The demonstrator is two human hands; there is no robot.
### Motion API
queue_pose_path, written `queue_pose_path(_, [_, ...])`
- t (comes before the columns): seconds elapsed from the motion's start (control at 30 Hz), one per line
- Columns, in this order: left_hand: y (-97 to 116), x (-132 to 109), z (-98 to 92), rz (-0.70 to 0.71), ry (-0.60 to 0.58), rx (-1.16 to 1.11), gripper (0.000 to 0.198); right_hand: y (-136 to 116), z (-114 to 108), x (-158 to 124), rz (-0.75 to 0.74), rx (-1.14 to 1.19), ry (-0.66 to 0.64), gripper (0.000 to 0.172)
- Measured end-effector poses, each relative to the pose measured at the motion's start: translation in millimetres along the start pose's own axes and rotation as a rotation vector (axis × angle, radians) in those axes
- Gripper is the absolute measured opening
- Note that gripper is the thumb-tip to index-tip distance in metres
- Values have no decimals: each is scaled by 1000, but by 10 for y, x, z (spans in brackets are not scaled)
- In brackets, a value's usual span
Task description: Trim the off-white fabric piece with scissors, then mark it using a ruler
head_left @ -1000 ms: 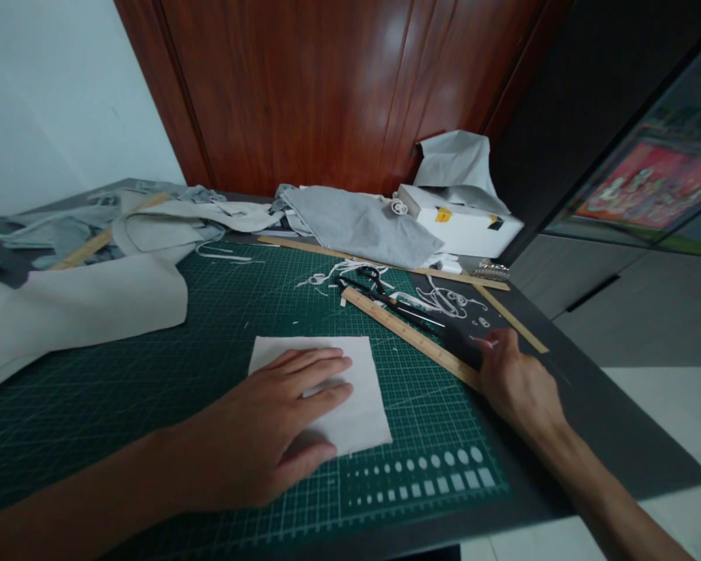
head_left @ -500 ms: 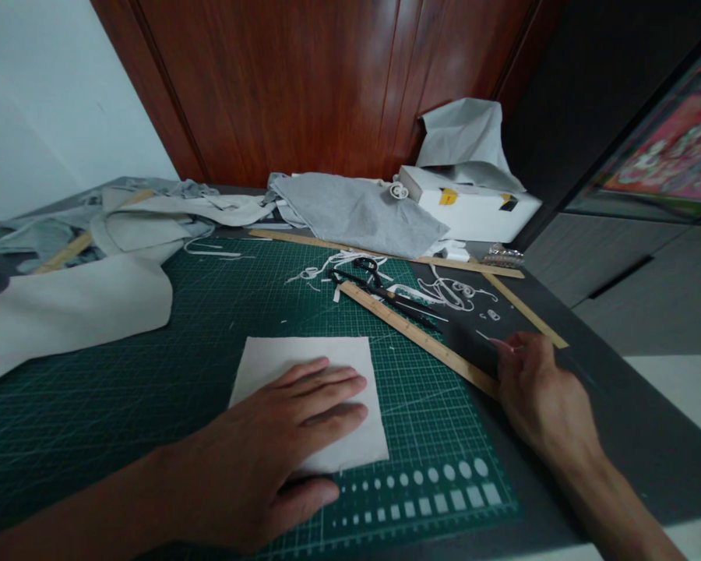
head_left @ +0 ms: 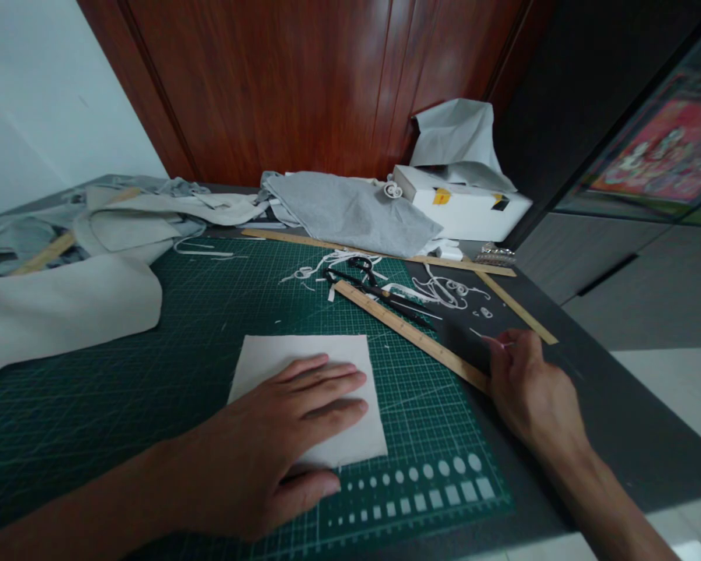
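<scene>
My left hand (head_left: 292, 425) lies flat with fingers stretched over a white square piece of fabric (head_left: 269, 354), which rests on a green cutting mat (head_left: 210, 304). My right hand (head_left: 531, 386) is closed in a pinch at the mat's right side, with a thin white strip (head_left: 476, 333) poking out from its fingertips. Next to that hand, the near end of a wooden ruler (head_left: 409, 333) reaches its knuckles; whether they touch I cannot tell. Black scissors (head_left: 385, 294) lie partly under this ruler.
White cord scraps (head_left: 447, 290) lie beyond the scissors. Grey cloth (head_left: 350, 210) and a white box (head_left: 467, 206) stand along the back. Pale fabric pieces (head_left: 75, 304) cover the left side. Two more wooden rulers, one long (head_left: 304, 240) and one at the right (head_left: 519, 308), lie on the table.
The whole view has shifted slightly, so things appear a little further left. Both hands keep the same pose, the left flat on the fabric and the right pinching the strip.
</scene>
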State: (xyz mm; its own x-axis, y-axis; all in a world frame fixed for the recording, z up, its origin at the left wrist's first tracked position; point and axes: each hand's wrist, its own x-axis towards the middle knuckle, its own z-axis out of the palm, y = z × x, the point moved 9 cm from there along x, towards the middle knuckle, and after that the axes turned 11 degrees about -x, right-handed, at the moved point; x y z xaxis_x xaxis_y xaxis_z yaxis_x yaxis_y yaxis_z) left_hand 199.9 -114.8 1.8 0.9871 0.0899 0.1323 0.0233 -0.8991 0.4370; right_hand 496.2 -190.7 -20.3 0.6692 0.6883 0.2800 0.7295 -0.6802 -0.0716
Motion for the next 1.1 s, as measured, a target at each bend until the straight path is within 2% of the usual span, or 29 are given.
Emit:
queue_pose_path(0.23, [-6,-8,-6,6,27,-57,66,-10,-2,-7,2,-13,18,9])
queue_pose_path(0.47, [24,10,-51,4,28,-56,55,-10,-16,1,6,-24,14,10])
queue_pose_path(0.87, [-13,-34,31,-1,-41,-63,62,-18,-39,-24,11,-56,12,13])
queue_pose_path(1.1, [-20,-13,45,-10,-85,-55,63,-210,-84,-129,-145,-183,85,11])
